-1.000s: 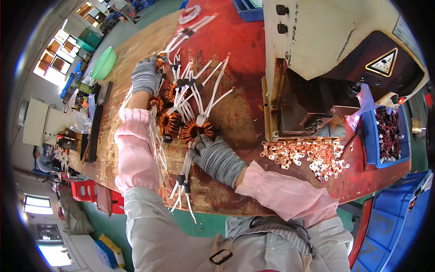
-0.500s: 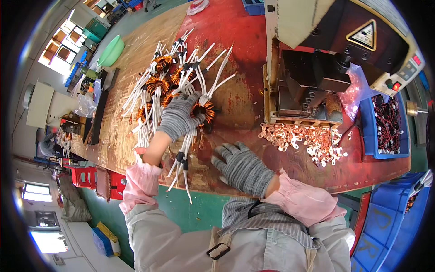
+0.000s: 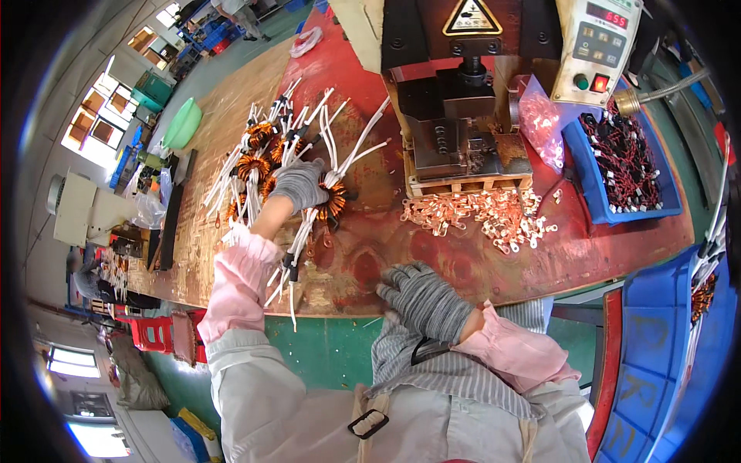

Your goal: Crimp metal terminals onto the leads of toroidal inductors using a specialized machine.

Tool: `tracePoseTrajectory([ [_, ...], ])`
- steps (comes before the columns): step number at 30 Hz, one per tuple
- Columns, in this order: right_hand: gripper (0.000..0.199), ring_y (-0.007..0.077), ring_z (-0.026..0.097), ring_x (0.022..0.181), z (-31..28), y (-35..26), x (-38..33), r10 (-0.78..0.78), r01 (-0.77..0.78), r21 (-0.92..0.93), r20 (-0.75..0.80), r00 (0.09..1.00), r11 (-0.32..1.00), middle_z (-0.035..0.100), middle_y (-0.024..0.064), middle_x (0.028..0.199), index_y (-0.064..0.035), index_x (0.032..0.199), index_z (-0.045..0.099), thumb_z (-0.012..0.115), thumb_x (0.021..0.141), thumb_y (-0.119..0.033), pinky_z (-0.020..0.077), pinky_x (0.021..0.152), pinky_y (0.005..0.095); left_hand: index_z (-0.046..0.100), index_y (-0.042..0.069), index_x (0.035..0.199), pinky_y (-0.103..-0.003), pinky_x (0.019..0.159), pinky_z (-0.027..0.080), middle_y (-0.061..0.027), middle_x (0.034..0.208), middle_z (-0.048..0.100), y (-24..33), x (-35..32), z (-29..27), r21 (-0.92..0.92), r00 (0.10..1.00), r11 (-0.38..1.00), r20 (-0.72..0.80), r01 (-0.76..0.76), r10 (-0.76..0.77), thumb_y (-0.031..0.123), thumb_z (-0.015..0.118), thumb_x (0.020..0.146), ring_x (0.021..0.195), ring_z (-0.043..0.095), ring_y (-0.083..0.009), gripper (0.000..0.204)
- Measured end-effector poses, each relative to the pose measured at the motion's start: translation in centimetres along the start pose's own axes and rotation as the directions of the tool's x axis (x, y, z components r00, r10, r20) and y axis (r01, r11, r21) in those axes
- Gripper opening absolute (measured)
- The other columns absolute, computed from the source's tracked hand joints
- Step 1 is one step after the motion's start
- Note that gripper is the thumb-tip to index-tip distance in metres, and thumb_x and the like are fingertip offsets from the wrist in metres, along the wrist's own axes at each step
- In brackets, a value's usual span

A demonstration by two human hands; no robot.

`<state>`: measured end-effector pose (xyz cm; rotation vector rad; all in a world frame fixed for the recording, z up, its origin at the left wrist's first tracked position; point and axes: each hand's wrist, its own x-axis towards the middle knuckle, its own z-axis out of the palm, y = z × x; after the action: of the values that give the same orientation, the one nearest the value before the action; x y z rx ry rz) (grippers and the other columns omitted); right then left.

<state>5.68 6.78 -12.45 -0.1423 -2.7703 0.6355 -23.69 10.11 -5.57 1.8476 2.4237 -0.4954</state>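
Observation:
My left hand (image 3: 299, 185), in a grey knit glove, reaches into a pile of toroidal coils wound with copper wire. Its fingers are closed at the upper edge of the rightmost coil (image 3: 333, 202); the fingertips are partly hidden. White leads with black sleeves run from this coil, and others spread around it. More copper coils (image 3: 253, 167) lie to the left of the hand, tangled among white leads (image 3: 224, 181). At the table's front edge rests my right hand (image 3: 426, 302), gloved the same way, with loosely bent fingers and nothing visible in them.
A press machine (image 3: 463, 131) stands on the red, worn table (image 3: 370, 270), with loose copper terminals (image 3: 494, 220) before it. Right of it are a pink-tinted plastic bag (image 3: 540, 123) and a blue bin (image 3: 617, 212) of red and black wires. Blue crates (image 3: 648, 347) stand at lower right.
The view has swung to the right, bringing the press and its control box further in. My left hand stays at the coil. The fingers of my right hand have drawn closer together near the edge.

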Motion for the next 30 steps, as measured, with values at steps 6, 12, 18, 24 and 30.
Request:
tracePoseTrajectory([
  [6,0.039,0.0295,0.048,0.103,-1.2,-0.2,-0.1,-0.049,0.052,0.046,-0.062,0.997,0.998,0.051,0.0147,0.11,-0.0058,0.106,0.056,0.059,0.072,-0.027,0.0355,0.09,0.0407,0.05,0.002,0.107,-0.038,0.084,0.042,-0.022,0.105,0.053,-1.0,-5.5,0.4,-0.351,0.971,0.932,-0.174,0.093,-0.162,0.022,0.066,0.06,0.097,0.052,-0.0363,0.053],
  [12,0.038,0.0295,0.046,0.108,-3.6,-1.3,2.3,-0.099,0.086,-0.118,-0.111,0.989,0.989,0.05,0.0145,0.115,-0.0061,0.108,0.054,0.054,0.075,-0.025,0.0321,0.095,0.0434,0.05,0.009,0.104,-0.041,0.076,0.046,-0.0179,0.105,0.05,0.9,-15.0,-2.3,-0.202,0.895,0.953,-0.344,0.226,-0.285,0.013,0.068,0.06,0.091,0.053,-0.035,0.048],
  [18,0.04,0.0328,0.046,0.108,-6.4,-8.9,6.0,-0.555,0.358,-0.54,-0.257,0.791,0.761,0.049,0.0192,0.114,0.0015,0.111,0.049,0.044,0.076,-0.018,0.0281,0.099,0.0481,0.056,0.01,0.092,-0.037,0.061,0.047,-0.0118,0.089,0.053,4.3,-23.9,-2.6,0.031,0.823,0.996,-0.567,0.078,-0.047,0.011,0.063,0.067,0.075,0.056,-0.033,0.026],
  [24,0.02,0.028,0.061,0.067,-7.8,-8.5,5.9,-0.027,0.022,-0.129,-0.038,0.999,0.991,0.06,0.0136,0.069,-0.0016,0.085,0.057,0.046,0.079,-0.017,0.0473,0.062,0.0411,0.061,0.015,0.089,-0.035,0.059,0.045,-0.0061,0.076,0.056,6.7,-25.9,-6.6,0.324,0.719,0.935,-0.616,-0.14,0.321,0.009,0.066,0.069,0.071,0.055,-0.026,0.021],
  [30,0.027,0.024,0.051,0.05,-11.0,-4.3,3.3,0.015,0.071,0.375,-0.222,0.975,0.924,0.051,0.0098,0.06,-0.0035,0.079,0.052,0.068,0.066,-0.021,0.0431,0.052,0.0328,0.059,0.005,0.093,-0.033,0.076,0.042,-0.0084,0.097,0.055,8.8,-24.2,-9.4,0.249,0.15,0.944,-0.964,0.217,0.22,0.011,0.076,0.061,0.085,0.053,-0.0218,0.036],
])
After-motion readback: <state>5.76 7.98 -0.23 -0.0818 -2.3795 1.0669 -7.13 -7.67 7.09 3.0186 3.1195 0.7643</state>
